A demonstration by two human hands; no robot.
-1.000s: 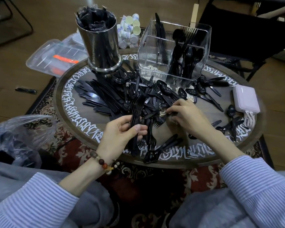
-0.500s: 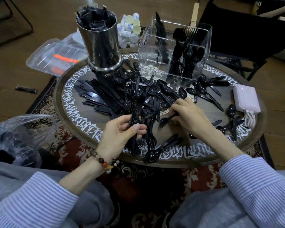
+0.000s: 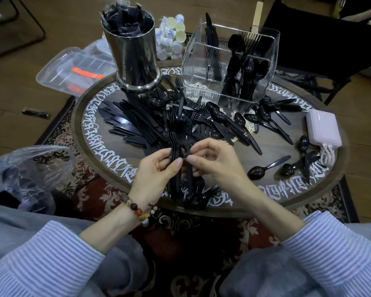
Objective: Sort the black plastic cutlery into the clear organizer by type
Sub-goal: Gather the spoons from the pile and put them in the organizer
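Note:
My left hand (image 3: 159, 174) grips a stacked bundle of black forks (image 3: 176, 144), tines pointing away from me. My right hand (image 3: 214, 161) pinches one more black fork (image 3: 189, 181) right beside the bundle, its fingertips meeting the left thumb. A heap of black knives (image 3: 126, 125), forks and spoons (image 3: 219, 116) covers the round table (image 3: 90, 151). The clear organizer (image 3: 204, 67) stands at the back, with spoons and forks in its right compartments and knives at the back left.
A steel cylinder (image 3: 133, 52) stuffed with black wrappers stands at the back left. A pink power bank (image 3: 323, 129) with a cable lies at the right edge. Loose spoons (image 3: 266, 168) lie front right. A plastic bag (image 3: 19, 172) sits by my left knee.
My right hand lifted a fork out of the pile and brought it left to the bundle in my left hand. The left hand stayed about where it was.

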